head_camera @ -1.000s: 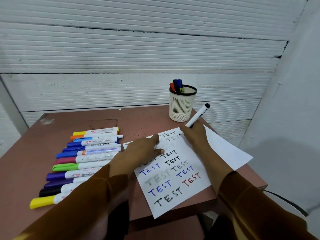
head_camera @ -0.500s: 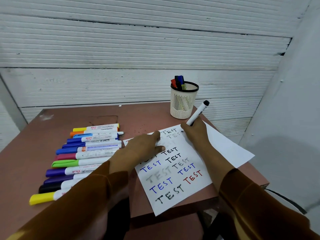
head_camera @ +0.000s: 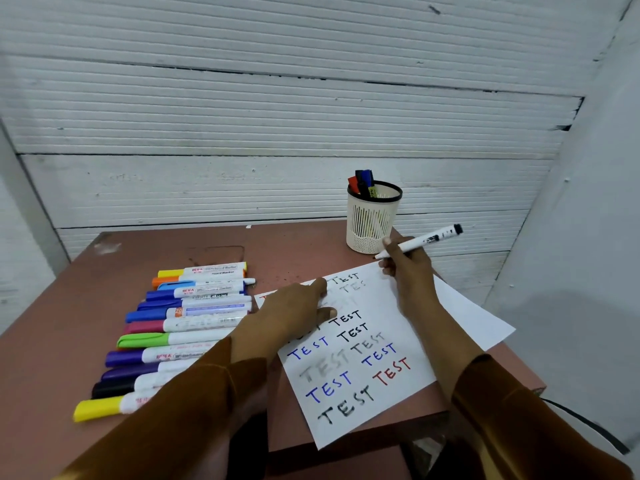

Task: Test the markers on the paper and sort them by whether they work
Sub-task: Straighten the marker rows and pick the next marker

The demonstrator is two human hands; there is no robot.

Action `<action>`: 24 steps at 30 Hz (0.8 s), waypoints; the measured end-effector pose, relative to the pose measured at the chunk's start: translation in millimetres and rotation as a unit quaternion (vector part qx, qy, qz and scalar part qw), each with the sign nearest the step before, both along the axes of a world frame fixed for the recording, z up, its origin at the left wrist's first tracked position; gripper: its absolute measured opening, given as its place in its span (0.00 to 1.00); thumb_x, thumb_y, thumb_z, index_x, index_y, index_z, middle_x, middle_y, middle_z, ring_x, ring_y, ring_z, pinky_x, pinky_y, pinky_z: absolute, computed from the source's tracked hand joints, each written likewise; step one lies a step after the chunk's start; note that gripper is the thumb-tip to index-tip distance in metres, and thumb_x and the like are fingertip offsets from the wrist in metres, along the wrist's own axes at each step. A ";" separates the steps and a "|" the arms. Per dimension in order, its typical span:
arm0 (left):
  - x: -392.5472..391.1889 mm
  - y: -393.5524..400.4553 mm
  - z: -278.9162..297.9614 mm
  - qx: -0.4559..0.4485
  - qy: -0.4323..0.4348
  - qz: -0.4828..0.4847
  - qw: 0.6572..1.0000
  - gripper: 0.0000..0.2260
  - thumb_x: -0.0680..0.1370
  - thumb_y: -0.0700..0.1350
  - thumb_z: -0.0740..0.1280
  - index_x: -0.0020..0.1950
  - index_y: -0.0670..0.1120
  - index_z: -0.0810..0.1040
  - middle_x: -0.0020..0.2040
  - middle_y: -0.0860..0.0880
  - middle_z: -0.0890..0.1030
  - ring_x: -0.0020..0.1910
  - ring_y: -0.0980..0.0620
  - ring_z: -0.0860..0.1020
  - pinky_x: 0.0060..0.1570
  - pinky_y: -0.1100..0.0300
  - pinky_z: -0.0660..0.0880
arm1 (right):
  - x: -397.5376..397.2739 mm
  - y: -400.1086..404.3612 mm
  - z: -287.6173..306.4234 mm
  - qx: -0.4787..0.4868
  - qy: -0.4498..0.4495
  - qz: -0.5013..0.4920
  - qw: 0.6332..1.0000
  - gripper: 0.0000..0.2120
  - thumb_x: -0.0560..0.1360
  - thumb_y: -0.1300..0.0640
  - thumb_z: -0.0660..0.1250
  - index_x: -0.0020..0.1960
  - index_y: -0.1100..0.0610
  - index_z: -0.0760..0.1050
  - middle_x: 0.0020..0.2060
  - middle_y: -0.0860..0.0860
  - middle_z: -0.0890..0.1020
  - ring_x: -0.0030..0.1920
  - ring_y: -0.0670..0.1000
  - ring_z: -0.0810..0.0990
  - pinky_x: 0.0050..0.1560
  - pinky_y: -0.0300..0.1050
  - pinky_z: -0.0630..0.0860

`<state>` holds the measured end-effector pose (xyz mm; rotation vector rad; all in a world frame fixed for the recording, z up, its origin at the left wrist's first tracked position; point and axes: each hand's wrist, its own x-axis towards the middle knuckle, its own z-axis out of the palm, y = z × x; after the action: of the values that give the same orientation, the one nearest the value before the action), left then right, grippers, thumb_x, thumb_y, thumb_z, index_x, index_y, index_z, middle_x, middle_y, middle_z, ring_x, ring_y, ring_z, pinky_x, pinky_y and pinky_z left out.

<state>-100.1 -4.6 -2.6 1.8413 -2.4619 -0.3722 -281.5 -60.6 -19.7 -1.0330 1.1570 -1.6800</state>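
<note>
A white sheet of paper [head_camera: 398, 403] lies on the table, covered with the word TEST in black, blue, red and faint grey. My left hand [head_camera: 291, 315] rests flat on its upper left part with fingers straight. My right hand [head_camera: 408, 268] grips a white marker [head_camera: 426, 240] with a black end. The marker is lifted off the paper at the sheet's far edge, its tip pointing left. A row of several capped coloured markers [head_camera: 180, 327] lies on the left. A cream mesh cup [head_camera: 372, 223] at the back holds red, blue and black markers.
The reddish table [head_camera: 69, 323] ends close behind the cup at a white ribbed wall. A second white sheet [head_camera: 478, 323] sticks out under the first on the right, near the table's right edge. A black cable [head_camera: 585, 424] runs at the lower right.
My right hand has lifted the marker off the paper and tipped it flatter, tip now pointing left. The left hand stays on the sheet. The view has shifted slightly.
</note>
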 end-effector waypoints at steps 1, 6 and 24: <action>-0.1 0.2 0.2 0.000 0.001 -0.001 1.000 0.19 0.79 0.56 0.59 0.65 0.46 0.64 0.55 0.42 0.77 0.49 0.46 0.74 0.41 0.58 0.66 | -0.7 -0.1 1.1 -0.007 -0.012 0.003 1.000 0.04 0.75 0.60 0.68 0.44 0.55 0.73 0.31 0.51 0.78 0.30 0.45 0.75 0.32 0.35 0.73; -1.0 0.2 1.2 0.002 0.002 0.002 1.000 0.20 0.79 0.56 0.58 0.66 0.46 0.63 0.56 0.41 0.77 0.52 0.44 0.74 0.41 0.58 0.66 | 0.4 -1.2 -2.4 0.042 0.136 -0.013 0.990 0.03 0.72 0.67 0.64 0.41 0.61 0.72 0.32 0.54 0.78 0.33 0.48 0.77 0.37 0.41 0.74; -1.5 -2.3 0.0 -0.001 -0.011 0.007 1.000 0.20 0.79 0.56 0.58 0.66 0.47 0.64 0.53 0.43 0.78 0.45 0.48 0.73 0.41 0.58 0.67 | 7.8 3.4 -7.1 0.029 0.314 -0.007 0.949 0.06 0.70 0.65 0.66 0.46 0.63 0.70 0.36 0.53 0.75 0.36 0.48 0.73 0.35 0.38 0.68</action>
<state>-101.6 -6.9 -2.7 1.8703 -2.4622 -0.3492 -273.7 -57.2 -26.7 -1.5882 1.5999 -1.3425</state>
